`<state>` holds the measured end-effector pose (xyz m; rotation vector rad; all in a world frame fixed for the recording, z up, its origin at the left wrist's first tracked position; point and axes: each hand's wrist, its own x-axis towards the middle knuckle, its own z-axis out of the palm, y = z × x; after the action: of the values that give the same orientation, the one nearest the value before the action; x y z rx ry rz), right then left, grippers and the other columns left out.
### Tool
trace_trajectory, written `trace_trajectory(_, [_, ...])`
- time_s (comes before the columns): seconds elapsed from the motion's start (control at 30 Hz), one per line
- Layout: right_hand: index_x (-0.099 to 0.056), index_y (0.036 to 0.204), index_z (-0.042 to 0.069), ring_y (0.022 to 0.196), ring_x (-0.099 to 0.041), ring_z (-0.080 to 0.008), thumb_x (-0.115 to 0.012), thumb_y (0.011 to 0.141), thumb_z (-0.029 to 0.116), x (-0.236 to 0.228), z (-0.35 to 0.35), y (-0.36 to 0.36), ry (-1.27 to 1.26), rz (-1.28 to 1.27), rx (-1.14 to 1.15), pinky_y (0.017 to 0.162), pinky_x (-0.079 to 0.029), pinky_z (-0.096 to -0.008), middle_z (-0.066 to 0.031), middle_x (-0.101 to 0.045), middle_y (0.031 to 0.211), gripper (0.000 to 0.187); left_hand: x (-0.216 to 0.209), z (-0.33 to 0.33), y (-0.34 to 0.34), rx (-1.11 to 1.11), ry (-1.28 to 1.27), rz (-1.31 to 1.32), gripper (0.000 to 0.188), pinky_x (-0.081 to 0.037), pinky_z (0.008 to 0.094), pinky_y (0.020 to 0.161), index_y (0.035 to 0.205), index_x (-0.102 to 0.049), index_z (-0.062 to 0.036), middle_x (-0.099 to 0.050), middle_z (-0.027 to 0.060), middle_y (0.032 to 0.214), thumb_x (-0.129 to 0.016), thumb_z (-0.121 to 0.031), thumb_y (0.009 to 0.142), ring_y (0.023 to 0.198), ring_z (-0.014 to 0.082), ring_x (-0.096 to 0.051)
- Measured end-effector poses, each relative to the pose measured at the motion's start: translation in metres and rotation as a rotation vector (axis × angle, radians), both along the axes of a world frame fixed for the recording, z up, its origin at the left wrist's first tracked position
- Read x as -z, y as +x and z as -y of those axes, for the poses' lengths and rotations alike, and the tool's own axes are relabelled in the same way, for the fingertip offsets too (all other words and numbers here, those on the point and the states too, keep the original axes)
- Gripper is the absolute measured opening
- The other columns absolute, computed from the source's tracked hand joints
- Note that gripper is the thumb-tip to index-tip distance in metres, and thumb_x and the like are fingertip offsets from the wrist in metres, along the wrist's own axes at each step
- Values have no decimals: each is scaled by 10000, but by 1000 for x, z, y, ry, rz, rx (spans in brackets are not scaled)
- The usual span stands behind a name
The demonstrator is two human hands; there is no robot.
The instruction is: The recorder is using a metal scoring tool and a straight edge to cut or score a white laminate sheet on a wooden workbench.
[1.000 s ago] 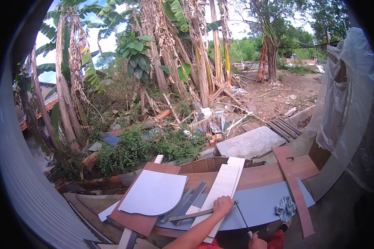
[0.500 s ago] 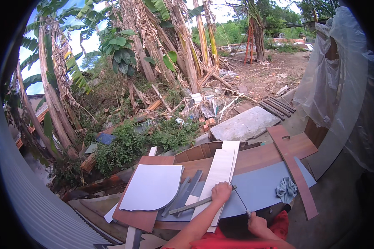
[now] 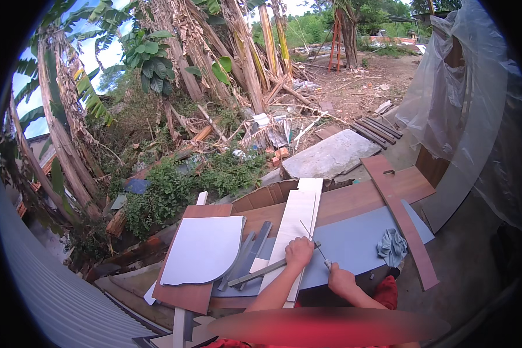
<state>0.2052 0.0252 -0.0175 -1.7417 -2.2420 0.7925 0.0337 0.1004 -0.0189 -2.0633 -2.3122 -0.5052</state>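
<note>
My left hand (image 3: 299,252) is closed on a narrow grey strip (image 3: 255,274), pressing it crosswise on a long pale board (image 3: 296,211). In my right hand (image 3: 342,281) is the pale handle of a thin, long-bladed tool (image 3: 313,239); whether it is a file or a saw I cannot make out. Its blade slants forward and left past my left hand, crossing the strip's end. Beneath the pale board lie a blue-grey panel (image 3: 354,240) and a brown board (image 3: 345,203). Left of my hands are several dark grey strips (image 3: 255,249).
A white panel (image 3: 203,249) with a rounded corner rests on a brown sheet (image 3: 191,298) at left. At right lie a crumpled blue-grey cloth (image 3: 392,248) and a reddish-brown plank (image 3: 401,223). Plastic sheeting (image 3: 441,87) hangs behind. Corrugated metal (image 3: 58,278) borders the left.
My right hand has pushed the tool forward and left, nearer my left hand, so its blade reaches farther past the strip. The left hand keeps its place on the strip. The whole view has shifted slightly.
</note>
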Motion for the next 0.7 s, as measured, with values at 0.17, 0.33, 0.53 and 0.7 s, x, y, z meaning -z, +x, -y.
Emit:
trace_trajectory(0.17, [-421,1014,-15,746,-636,-449,-438,867,184,-2,70,50,-58,46,32,700,-479,-548,-277,-634,766,248,-5,-2,4,9,21,0,292,-506,452,719,803,-642,-60,-641,129,844,-472,-289,864,803,309,-634])
trace_trajectory(0.33, [-417,1007,-22,733,-634,-452,-440,868,190,-16,75,55,-118,59,21,688,-482,-547,-282,-632,764,254,-4,0,2,28,31,-22,284,-510,448,696,787,-636,-59,-638,130,825,-478,-283,863,791,308,-637])
trace_trajectory(0.53, [-425,1025,-29,757,-639,-436,-448,852,153,-2,2,4,-19,24,-10,691,-484,-531,-268,-637,783,251,-4,1,4,22,7,8,301,-499,462,742,813,-635,-48,-635,150,855,-456,-285,864,827,327,-629])
trace_trajectory(0.7, [-422,1016,-17,741,-637,-443,-440,856,155,-11,26,18,-44,22,-12,688,-480,-538,-265,-638,770,235,-10,2,0,3,-60,49,331,-485,474,790,849,-638,-35,-635,169,898,-429,-291,868,871,344,-618])
